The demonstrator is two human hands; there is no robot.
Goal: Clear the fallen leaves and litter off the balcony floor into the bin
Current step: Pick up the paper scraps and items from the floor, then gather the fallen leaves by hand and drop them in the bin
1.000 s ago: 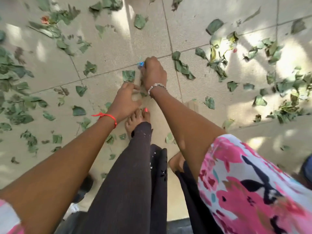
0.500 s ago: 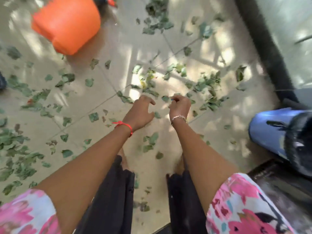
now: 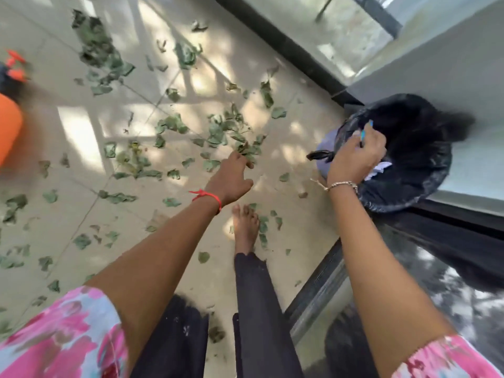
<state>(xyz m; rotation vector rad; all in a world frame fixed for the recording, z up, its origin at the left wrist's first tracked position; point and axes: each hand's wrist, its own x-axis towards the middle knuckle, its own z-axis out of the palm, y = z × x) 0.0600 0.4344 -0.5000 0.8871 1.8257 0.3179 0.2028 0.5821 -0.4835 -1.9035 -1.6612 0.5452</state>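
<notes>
Fingers (image 3: pixel 375 139) of the right hand (image 3: pixel 354 159) are pinching blue litter (image 3: pixel 364 132) over the bin (image 3: pixel 428 186). The left hand (image 3: pixel 230 181) is hanging loose and empty, and leaves (image 3: pixel 218 132) are covering most of the floor (image 3: pixel 305 236).

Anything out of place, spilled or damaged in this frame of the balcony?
Only the expected mess: green leaves lie strewn over the tiled floor. The bin stands upright, its black liner bunched unevenly over the rim. The right hand pinches a blue scrap above it. Nothing looks spilled or broken.

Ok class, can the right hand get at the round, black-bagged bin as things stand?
Probably yes: the right hand, pinching a small blue scrap, is over the round black-bagged bin; nothing covers its mouth.
</notes>
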